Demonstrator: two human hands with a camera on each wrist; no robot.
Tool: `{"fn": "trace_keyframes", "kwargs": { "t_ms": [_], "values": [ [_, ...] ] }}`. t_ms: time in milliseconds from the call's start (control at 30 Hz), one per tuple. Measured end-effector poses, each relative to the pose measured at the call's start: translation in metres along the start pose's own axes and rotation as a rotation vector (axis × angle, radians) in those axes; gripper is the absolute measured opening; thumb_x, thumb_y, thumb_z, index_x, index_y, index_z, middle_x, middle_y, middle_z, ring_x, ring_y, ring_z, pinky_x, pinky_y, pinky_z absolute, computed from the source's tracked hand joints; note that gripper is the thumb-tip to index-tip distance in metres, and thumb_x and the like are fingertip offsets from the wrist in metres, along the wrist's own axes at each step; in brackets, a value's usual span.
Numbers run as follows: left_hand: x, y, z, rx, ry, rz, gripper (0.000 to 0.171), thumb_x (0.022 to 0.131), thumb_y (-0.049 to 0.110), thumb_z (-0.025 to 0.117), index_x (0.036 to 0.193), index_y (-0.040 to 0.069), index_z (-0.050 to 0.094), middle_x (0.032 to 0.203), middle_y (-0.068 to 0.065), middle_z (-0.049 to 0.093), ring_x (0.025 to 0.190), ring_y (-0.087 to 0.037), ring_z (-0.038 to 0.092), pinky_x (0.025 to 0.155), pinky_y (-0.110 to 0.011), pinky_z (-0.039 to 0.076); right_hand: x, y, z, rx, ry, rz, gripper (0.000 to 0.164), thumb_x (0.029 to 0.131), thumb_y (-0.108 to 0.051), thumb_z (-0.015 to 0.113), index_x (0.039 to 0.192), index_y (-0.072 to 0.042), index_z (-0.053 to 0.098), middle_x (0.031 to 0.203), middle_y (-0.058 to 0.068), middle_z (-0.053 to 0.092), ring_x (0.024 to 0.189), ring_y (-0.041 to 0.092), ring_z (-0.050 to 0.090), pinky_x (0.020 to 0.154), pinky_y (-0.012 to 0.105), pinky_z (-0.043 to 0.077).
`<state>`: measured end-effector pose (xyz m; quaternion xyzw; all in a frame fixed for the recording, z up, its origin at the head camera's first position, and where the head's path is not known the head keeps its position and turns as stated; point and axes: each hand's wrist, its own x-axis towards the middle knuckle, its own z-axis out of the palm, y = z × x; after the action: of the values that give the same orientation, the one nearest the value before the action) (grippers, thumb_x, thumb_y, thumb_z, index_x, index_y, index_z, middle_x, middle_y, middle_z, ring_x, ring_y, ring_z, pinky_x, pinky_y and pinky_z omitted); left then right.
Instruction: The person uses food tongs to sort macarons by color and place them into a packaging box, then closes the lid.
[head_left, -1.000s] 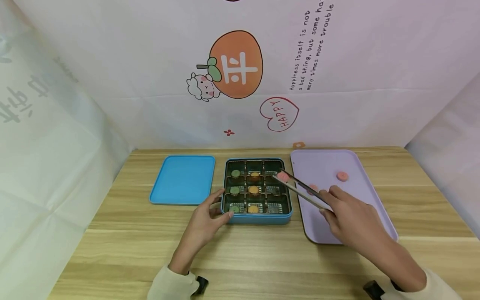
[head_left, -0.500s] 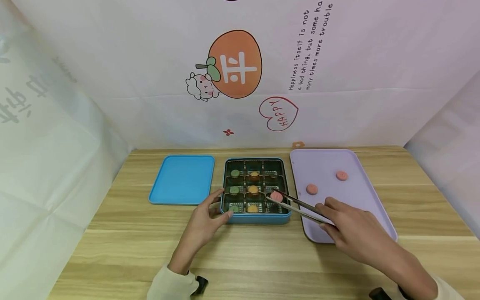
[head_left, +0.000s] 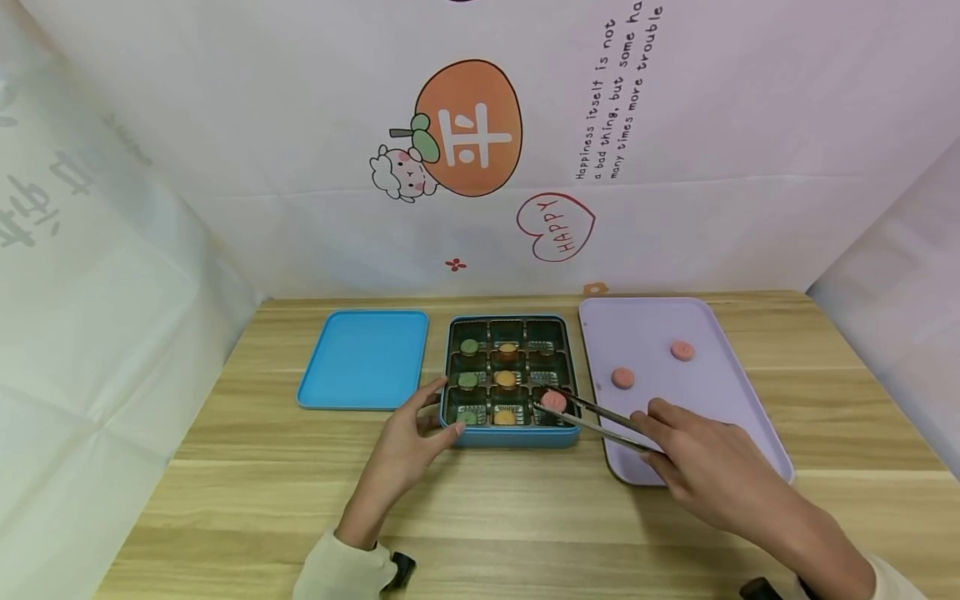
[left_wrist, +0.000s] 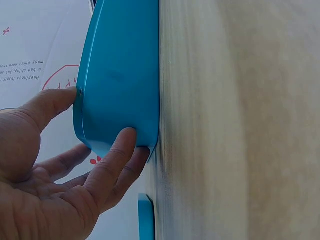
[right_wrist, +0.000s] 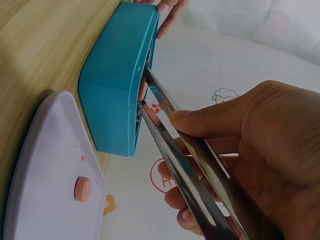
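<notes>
My right hand (head_left: 708, 458) grips metal tongs (right_wrist: 175, 155), whose tips stand either side of a small pink round disc (head_left: 553, 402) with a raised pattern. That disc sits at the front right compartment of a blue square tin (head_left: 517, 438). Inside the tin, a clear divided insert holds green discs (head_left: 468, 380) in the left column and orange discs (head_left: 506, 380) in the middle one. My left hand (head_left: 408, 442) holds the tin's front left corner, thumb on the front rim and fingers along the left side, as the left wrist view shows (left_wrist: 65, 185).
A lilac tray (head_left: 712, 417) right of the tin bears two more pink discs (head_left: 622, 378), one farther back. To the left lies a flat blue lid (head_left: 363, 358). Behind the wooden table (head_left: 480, 517) hangs a printed white cloth (head_left: 300, 208).
The tongs have carried the pink disc from the tin's back right edge forward and down to the front right compartment. My left hand has stayed on the tin.
</notes>
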<state>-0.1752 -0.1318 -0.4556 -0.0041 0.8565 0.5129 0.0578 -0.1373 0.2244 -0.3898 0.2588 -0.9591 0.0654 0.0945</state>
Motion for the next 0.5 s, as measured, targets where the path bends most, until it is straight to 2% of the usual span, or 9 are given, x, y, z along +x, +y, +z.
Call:
{"fn": "trace_keyframes", "kwargs": {
  "t_ms": [500],
  "values": [
    [0.0006, -0.0002, -0.0001, 0.004, 0.003, 0.003, 0.070, 0.095, 0.023, 0.080, 0.157, 0.023, 0.050, 0.155, -0.019, 0.053, 0.123, -0.036, 0.069, 0.087, -0.047, 0.060, -0.0008, -0.0017, -0.0007, -0.032, -0.008, -0.025, 0.035, 0.080, -0.013, 0.090, 0.112, -0.013, 0.075, 0.086, -0.012, 0.055, 0.067, 0.000, 0.045, 0.052, 0.024, 0.041]
  ]
}}
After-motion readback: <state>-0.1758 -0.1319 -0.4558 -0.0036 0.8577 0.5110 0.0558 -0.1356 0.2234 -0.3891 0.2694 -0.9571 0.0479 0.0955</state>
